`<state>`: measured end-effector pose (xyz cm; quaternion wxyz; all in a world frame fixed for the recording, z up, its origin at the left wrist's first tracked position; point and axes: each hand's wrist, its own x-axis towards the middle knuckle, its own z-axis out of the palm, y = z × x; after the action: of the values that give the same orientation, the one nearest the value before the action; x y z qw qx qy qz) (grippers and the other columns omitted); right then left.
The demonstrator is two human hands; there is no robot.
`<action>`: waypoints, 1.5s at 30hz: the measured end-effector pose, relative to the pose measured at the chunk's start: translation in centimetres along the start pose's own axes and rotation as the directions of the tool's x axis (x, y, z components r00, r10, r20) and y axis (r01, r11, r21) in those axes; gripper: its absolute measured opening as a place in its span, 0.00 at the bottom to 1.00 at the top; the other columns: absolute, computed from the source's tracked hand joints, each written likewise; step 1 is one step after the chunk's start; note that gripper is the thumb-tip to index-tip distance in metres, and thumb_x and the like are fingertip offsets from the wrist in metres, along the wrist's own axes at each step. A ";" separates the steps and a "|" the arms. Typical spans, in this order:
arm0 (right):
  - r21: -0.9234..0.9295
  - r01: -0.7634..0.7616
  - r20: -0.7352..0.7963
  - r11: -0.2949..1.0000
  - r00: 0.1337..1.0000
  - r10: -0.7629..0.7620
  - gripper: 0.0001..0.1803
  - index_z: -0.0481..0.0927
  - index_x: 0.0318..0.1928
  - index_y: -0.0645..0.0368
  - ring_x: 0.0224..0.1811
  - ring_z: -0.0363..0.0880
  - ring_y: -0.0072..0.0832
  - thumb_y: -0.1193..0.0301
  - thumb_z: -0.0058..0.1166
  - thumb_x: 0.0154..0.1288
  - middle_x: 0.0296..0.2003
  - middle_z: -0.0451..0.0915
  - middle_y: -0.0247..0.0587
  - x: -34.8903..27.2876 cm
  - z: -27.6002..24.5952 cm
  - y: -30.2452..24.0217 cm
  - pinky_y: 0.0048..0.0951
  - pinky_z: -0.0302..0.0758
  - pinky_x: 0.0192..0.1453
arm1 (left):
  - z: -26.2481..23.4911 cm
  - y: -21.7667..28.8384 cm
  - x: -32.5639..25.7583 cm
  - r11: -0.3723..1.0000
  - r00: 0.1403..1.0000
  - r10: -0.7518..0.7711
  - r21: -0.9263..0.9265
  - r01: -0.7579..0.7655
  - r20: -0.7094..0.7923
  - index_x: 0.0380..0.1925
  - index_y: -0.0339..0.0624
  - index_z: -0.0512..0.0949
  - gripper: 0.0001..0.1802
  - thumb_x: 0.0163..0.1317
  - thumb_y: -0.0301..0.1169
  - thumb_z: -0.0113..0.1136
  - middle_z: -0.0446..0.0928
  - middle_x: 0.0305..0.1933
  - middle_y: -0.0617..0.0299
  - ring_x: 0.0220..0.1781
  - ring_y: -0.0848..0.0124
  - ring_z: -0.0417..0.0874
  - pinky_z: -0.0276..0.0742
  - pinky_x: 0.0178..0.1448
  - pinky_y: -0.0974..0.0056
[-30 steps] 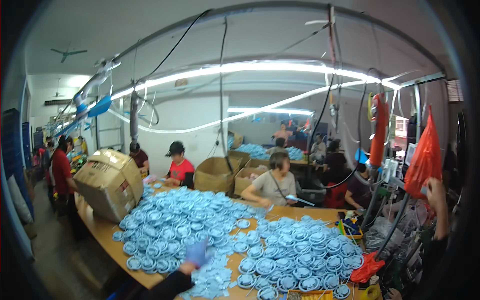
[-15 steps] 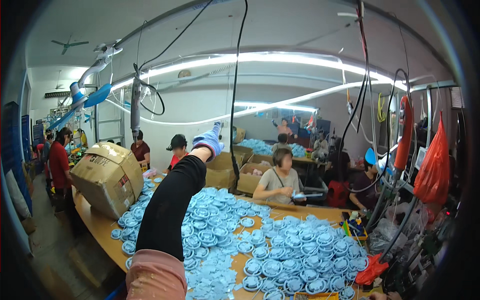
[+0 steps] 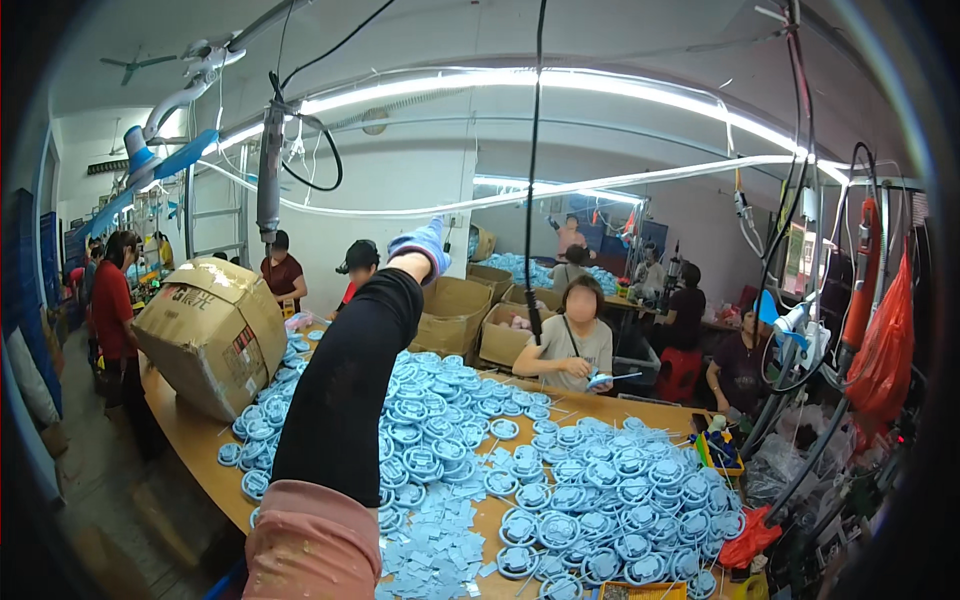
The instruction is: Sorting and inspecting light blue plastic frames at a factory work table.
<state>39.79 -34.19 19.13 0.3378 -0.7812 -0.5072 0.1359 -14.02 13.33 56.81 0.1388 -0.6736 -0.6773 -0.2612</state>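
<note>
One left hand (image 3: 420, 245) in a blue glove reached up high over the bench (image 3: 190, 440). Whether its fingers were open, nobody could tell.

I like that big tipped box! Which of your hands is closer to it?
Left. The left hand, gloved, is raised high up and to the right of the cardboard box. The right hand is out of view.

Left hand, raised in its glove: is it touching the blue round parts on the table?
Apart. The head view shows the left hand lifted high on an outstretched arm, well above the blue round parts spread over the table.
</note>
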 end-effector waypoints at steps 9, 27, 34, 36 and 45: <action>0.054 0.022 0.091 0.998 0.996 -0.027 0.13 0.80 0.38 0.65 0.34 0.78 0.30 0.66 0.55 0.63 0.31 0.82 0.44 3.4 4.8 -5.6 0.31 0.72 0.41 | 2.2 -2.4 2.8 0.997 0.995 -0.074 0.008 0.074 0.065 0.72 0.54 0.44 0.48 0.55 0.41 0.61 0.71 0.60 0.45 0.60 0.51 0.74 0.69 0.63 0.53; 0.058 0.028 -0.016 0.998 1.000 -0.027 0.11 0.83 0.35 0.58 0.35 0.78 0.42 0.65 0.56 0.57 0.30 0.80 0.46 2.6 19.2 -3.4 0.37 0.74 0.38 | 44.6 -7.1 -26.4 0.835 0.668 0.549 -0.362 -0.415 0.502 0.65 0.50 0.61 0.45 0.46 0.49 0.67 0.64 0.63 0.43 0.60 0.44 0.69 0.67 0.60 0.47; 0.071 -0.185 -0.132 0.980 0.972 0.194 0.12 0.83 0.38 0.55 0.35 0.80 0.40 0.62 0.52 0.60 0.29 0.80 0.45 -0.1 17.1 0.2 0.38 0.75 0.39 | 44.0 -7.7 -40.2 0.825 0.746 0.562 -0.170 -0.539 0.358 0.66 0.38 0.58 0.45 0.53 0.53 0.57 0.63 0.63 0.36 0.66 0.44 0.62 0.54 0.69 0.43; 0.053 -0.282 -0.190 0.958 0.939 0.287 0.12 0.81 0.38 0.55 0.34 0.81 0.40 0.63 0.50 0.61 0.31 0.81 0.46 3.0 11.0 1.7 0.36 0.76 0.38 | 40.2 -6.2 -40.7 0.882 0.759 0.471 -0.211 -0.422 0.450 0.66 0.40 0.59 0.45 0.52 0.54 0.57 0.64 0.63 0.37 0.67 0.43 0.61 0.55 0.69 0.44; -0.398 -0.366 -0.773 0.841 0.627 -0.092 0.43 0.53 0.70 0.48 0.45 0.79 0.52 0.71 0.48 0.51 0.43 0.80 0.58 17.1 -30.5 -11.0 0.47 0.71 0.54 | 41.3 -9.2 -43.5 0.902 0.815 0.425 -0.109 -0.418 0.394 0.68 0.45 0.56 0.44 0.55 0.55 0.53 0.58 0.68 0.39 0.70 0.45 0.58 0.57 0.69 0.48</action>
<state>56.67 -28.13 51.06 0.2840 -0.8615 -0.2676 -0.3247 -13.99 -0.46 -2.23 0.0424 -0.8473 -0.5229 -0.0833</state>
